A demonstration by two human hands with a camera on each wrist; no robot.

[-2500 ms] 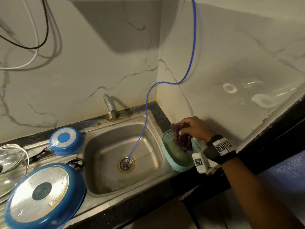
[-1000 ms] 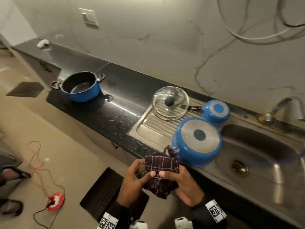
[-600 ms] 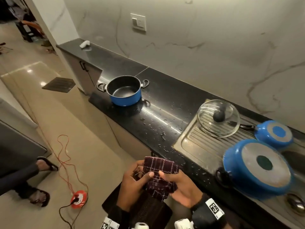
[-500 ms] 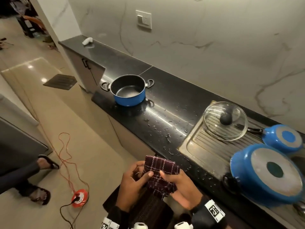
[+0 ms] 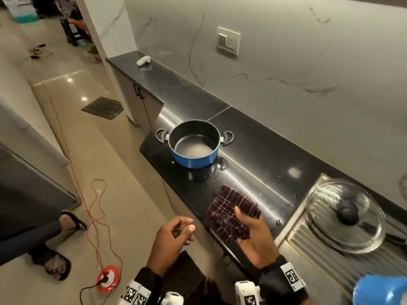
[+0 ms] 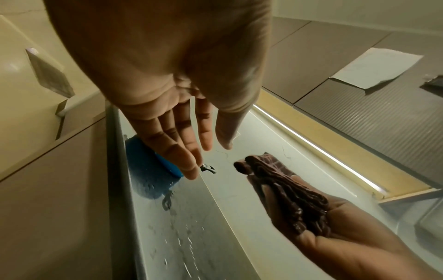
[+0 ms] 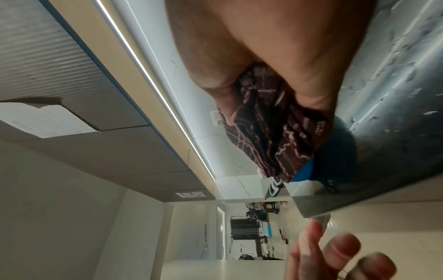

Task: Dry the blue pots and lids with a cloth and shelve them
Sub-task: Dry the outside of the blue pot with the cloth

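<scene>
right hand (image 5: 253,234) gripping, left hand (image 5: 174,236) loose

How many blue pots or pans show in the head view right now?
2. One blue pot stands upright on the black counter, ahead of the hands. A second blue piece is cut off at the lower right corner. Others may be out of frame.

The right hand (image 7: 271,56) is seen from 12 o'clock, with a checked maroon cloth (image 7: 275,136) held between thumb and fingers. A blue pot (image 7: 309,170) is partly hidden behind the cloth, at 4 o'clock of it, on a wet dark counter (image 7: 395,132). Fingertips of the left hand (image 7: 335,255) are seen blurred at 5 o'clock. A light strip (image 7: 155,94) is seen under cabinets (image 7: 72,85) at 10 o'clock.
</scene>
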